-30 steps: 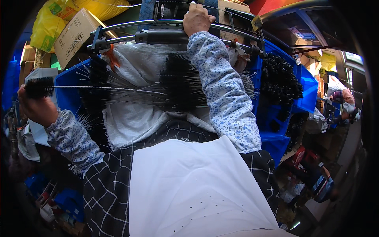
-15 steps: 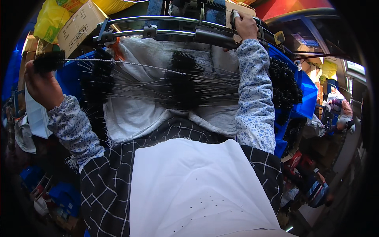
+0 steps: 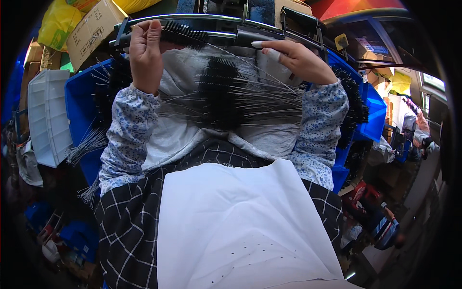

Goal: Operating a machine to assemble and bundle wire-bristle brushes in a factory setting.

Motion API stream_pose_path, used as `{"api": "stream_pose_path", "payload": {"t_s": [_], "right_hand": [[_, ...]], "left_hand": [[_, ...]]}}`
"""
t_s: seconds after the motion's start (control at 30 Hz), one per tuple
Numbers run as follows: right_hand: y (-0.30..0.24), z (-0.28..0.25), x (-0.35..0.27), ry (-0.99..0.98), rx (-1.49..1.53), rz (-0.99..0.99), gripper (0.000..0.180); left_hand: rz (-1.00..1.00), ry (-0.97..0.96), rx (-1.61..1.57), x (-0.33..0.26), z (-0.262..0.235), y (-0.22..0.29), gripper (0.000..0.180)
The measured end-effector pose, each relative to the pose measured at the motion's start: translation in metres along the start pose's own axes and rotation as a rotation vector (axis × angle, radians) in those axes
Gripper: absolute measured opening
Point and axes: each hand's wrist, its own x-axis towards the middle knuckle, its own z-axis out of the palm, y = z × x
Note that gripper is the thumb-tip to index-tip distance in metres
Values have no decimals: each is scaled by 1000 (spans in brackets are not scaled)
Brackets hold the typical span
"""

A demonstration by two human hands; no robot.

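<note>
My left hand [image 3: 146, 55] pinches the end of a black-bristled wire brush [image 3: 185, 36] between thumb and fingers. The brush lies along the front of a metal bar [image 3: 219, 34], and its twisted wire stem slants down to the right, under my right hand [image 3: 301, 60]. That hand has white wraps on its fingers, which stretch leftward beside the machine's dark roller [image 3: 260, 37]; nothing shows in its grasp. Below both hands a pile of similar black brushes [image 3: 219, 94], wire stems fanning out sideways, rests on a grey-white cloth [image 3: 168, 139] over my lap.
Blue bins [image 3: 79, 103] flank me, with more brushes at the right [image 3: 353, 96]. A white plastic tray [image 3: 48, 115] stands at the left, below a cardboard box [image 3: 94, 33] and a yellow bag [image 3: 60, 24]. Other people [image 3: 385, 231] are off to the right.
My left hand has brought the brush from the far left in to the bar. My right hand has come off the machine's upper right part and moved down, its fingers now stretched out.
</note>
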Motion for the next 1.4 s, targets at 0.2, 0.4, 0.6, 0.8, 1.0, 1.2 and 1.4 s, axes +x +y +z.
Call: {"api": "stream_pose_path", "payload": {"t_s": [0.2,0.4,0.6,0.8,1.0,1.2,1.4], "right_hand": [[-32,81,46,134,262,-139,31],[80,26,75,875,-660,256,24],[89,25,96,926,-635,227,25],[91,27,94,915,-605,227,25],[94,24,99,837,-620,260,29],[109,18,113,802,-725,274,36],[107,24,82,1003,-766,400,40]], "left_hand": [[-82,-15,35,-27,5,-15,26],[-151,109,1243,-38,-150,-21,23],[-329,-37,1214,-59,-171,-17,21],[-399,-106,1440,-63,-168,-12,22],[-413,107,760,-60,-178,0,24],[17,337,832,-29,-173,19,24],[247,648,448,-20,-169,77,21]]}}
